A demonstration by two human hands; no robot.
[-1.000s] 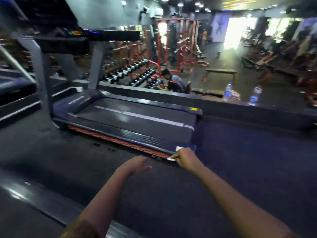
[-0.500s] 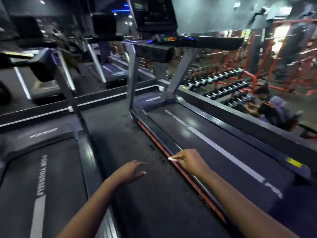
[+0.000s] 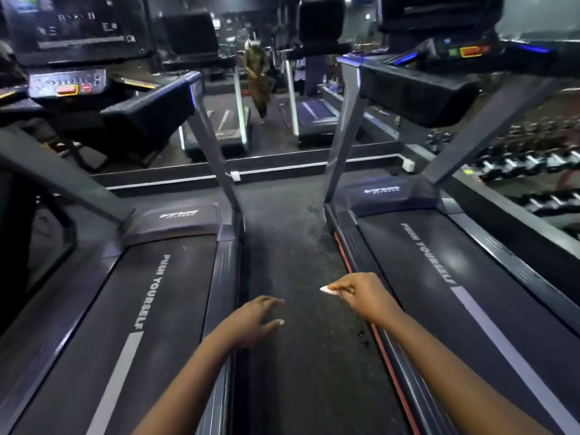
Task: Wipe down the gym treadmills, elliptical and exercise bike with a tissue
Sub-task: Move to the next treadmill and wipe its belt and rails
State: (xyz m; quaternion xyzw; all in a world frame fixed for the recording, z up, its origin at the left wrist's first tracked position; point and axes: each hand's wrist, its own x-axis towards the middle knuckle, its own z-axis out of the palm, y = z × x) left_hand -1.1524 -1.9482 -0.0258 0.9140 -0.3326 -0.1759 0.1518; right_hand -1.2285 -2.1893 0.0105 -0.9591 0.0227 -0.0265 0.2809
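Two dark treadmills flank a strip of black floor. The left treadmill [image 3: 163, 309] and the right treadmill [image 3: 439, 293] both carry "PUSH YOURSELF" on their belts. My right hand [image 3: 364, 295] hovers over the floor strip beside the right treadmill's red-edged side rail [image 3: 361, 271] and pinches a small white tissue [image 3: 328, 290], whose tip sticks out to the left. My left hand [image 3: 254, 318] hangs open with relaxed fingers over the floor strip, close to the left treadmill's side rail, holding nothing.
The consoles and handrails of both treadmills rise ahead, the left console [image 3: 67, 84] and the right console [image 3: 439, 54]. A mirror wall [image 3: 266, 89] behind them reflects a person and more treadmills. A dumbbell rack [image 3: 527, 161] stands beyond the right treadmill.
My view has swung left from the right treadmill's rear end to face down the gap between both treadmills. My right hand kept the tissue and left the treadmill's edge.
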